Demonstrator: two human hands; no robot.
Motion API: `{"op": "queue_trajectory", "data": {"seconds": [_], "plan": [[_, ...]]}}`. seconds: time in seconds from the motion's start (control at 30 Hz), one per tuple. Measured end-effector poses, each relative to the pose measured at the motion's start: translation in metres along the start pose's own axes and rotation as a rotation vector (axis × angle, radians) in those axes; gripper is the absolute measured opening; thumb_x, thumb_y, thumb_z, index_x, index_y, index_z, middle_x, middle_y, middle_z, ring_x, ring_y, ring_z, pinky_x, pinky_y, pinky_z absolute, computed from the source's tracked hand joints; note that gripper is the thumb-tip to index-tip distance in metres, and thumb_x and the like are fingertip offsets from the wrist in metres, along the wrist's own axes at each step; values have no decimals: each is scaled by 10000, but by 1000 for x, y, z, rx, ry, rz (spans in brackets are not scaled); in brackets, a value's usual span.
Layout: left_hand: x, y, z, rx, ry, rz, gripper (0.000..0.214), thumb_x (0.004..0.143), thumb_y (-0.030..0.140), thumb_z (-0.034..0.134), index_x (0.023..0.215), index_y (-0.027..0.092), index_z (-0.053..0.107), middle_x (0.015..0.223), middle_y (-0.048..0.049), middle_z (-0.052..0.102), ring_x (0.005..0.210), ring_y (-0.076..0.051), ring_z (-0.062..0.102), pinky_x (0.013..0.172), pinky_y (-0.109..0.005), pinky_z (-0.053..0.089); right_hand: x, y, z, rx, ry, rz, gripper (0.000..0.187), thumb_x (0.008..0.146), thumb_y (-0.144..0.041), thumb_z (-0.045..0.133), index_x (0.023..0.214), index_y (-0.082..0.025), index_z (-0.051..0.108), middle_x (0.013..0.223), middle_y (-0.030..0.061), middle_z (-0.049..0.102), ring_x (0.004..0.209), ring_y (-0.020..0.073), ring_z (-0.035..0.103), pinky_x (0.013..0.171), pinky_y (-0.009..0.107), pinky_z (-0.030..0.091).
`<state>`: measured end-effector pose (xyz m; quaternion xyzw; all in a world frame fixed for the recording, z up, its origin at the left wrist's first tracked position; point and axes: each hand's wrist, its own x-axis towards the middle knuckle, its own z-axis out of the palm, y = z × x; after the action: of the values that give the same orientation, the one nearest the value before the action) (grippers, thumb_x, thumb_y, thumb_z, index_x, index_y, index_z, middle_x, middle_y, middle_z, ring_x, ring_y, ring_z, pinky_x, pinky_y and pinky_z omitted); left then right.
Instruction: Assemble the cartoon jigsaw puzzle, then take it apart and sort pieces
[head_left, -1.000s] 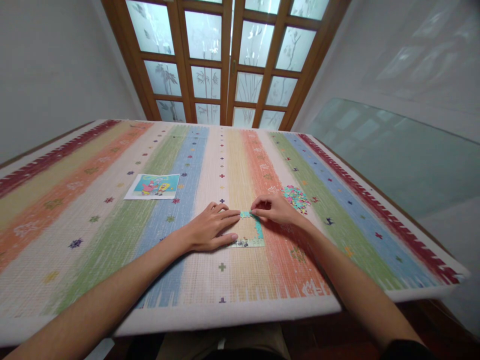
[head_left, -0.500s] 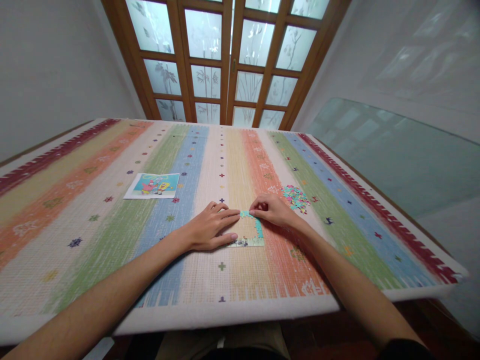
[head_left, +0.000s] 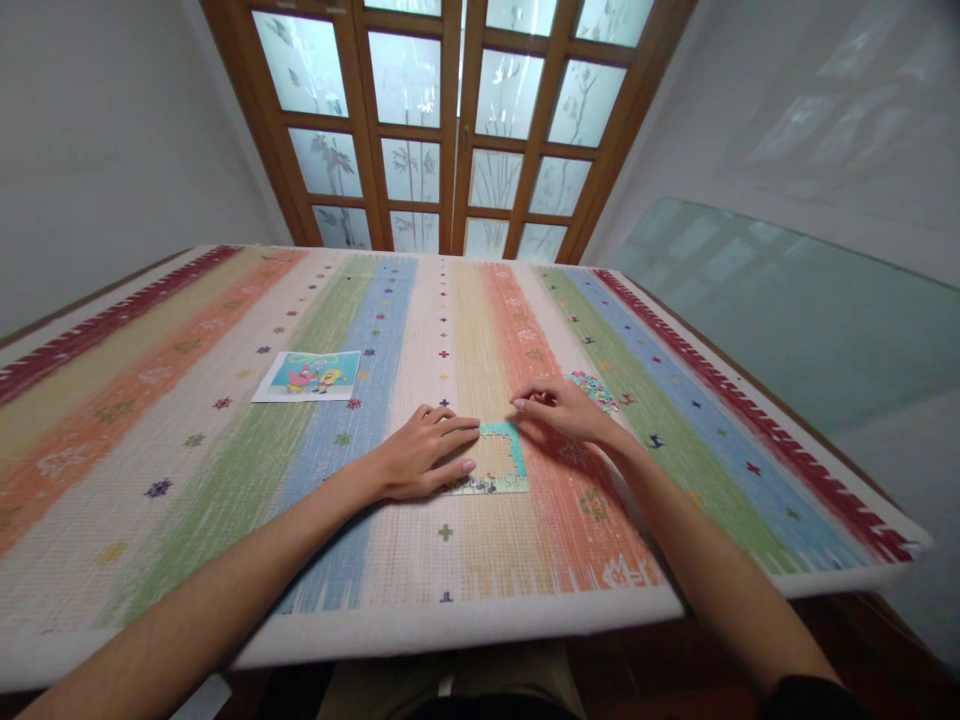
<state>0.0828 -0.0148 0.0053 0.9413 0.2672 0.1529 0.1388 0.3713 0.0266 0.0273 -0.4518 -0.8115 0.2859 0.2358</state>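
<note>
A partly joined jigsaw puzzle frame [head_left: 519, 455] lies on the striped tablecloth, with turquoise pieces along its top and right sides and a multicoloured row at the bottom. My left hand [head_left: 431, 455] rests palm down over its left side, fingers spread, hiding that edge. Just beyond the puzzle's top right corner, my right hand [head_left: 559, 408] hovers with curled fingers. Its thumb and index fingertips are slightly apart, and no piece shows between them. Behind that hand sits a pile of loose puzzle pieces [head_left: 594, 390], partly covered by it.
A printed cartoon picture [head_left: 311, 377] lies on the tablecloth [head_left: 315, 540] to the left. The table's near edge [head_left: 465, 640] runs in front of my body. Wooden glazed doors [head_left: 454, 130] stand beyond the far edge, and a glass panel [head_left: 787, 310] leans at the right.
My right hand has come off the puzzle's top edge, lifting slightly up and to the right, and its pinch has loosened. My left hand stays where it was.
</note>
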Motion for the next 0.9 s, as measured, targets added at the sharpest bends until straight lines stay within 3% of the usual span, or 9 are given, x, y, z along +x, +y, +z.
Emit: {"op": "queue_trajectory", "data": {"seconds": [0.1, 0.2, 0.37, 0.53, 0.63, 0.9], "plan": [[0, -1, -7, -23, 21, -5, 459, 1044, 493, 398, 1376, 233, 580, 1477, -94, 574, 1258, -312, 525, 1041, -520, 365, -6, -1, -4, -40, -8, -11, 202, 912, -374, 635, 902, -204, 745, 813, 50, 714, 696, 177, 583, 659, 319, 463], [-3, -8, -19, -21, 57, -27, 467, 1027, 499, 435, 1386, 230, 564, 1440, -105, 600, 1249, -308, 534, 1039, -517, 370, -19, -2, -1, -80, -19, -104, 191, 903, -368, 680, 1018, -228, 739, 975, 80, 738, 872, 224, 648, 821, 386, 520], [-24, -20, -30, -27, 81, -117, 554, 961, 558, 532, 1401, 222, 533, 1321, -118, 646, 1172, -318, 556, 1022, -532, 418, -46, -3, 11, -175, -76, -176, 541, 844, -377, 787, 1355, -289, 635, 1376, 98, 654, 1274, 313, 582, 1120, 537, 425], [-51, -18, -22, -61, 53, -214, 745, 871, 617, 644, 1474, 225, 450, 1353, -141, 594, 1193, -338, 559, 1035, -552, 461, -61, -2, 24, -240, -140, -189, 787, 791, -454, 846, 1493, -298, 525, 1542, 99, 516, 1445, 346, 439, 1191, 564, 360], [-60, -14, -16, -31, 49, -244, 859, 829, 649, 690, 1514, 218, 404, 1427, -167, 550, 1269, -376, 525, 1064, -588, 447, -63, -2, 28, -260, -148, -193, 774, 824, -452, 821, 1512, -294, 503, 1570, 99, 475, 1475, 346, 400, 1205, 571, 336], [-59, -22, -11, 30, 54, -212, 838, 880, 636, 646, 1553, 225, 361, 1511, -179, 503, 1339, -387, 498, 1117, -615, 399, -57, 5, 28, -263, -133, -194, 768, 828, -389, 828, 1516, -323, 492, 1570, 80, 476, 1478, 331, 399, 1202, 551, 351]]}}
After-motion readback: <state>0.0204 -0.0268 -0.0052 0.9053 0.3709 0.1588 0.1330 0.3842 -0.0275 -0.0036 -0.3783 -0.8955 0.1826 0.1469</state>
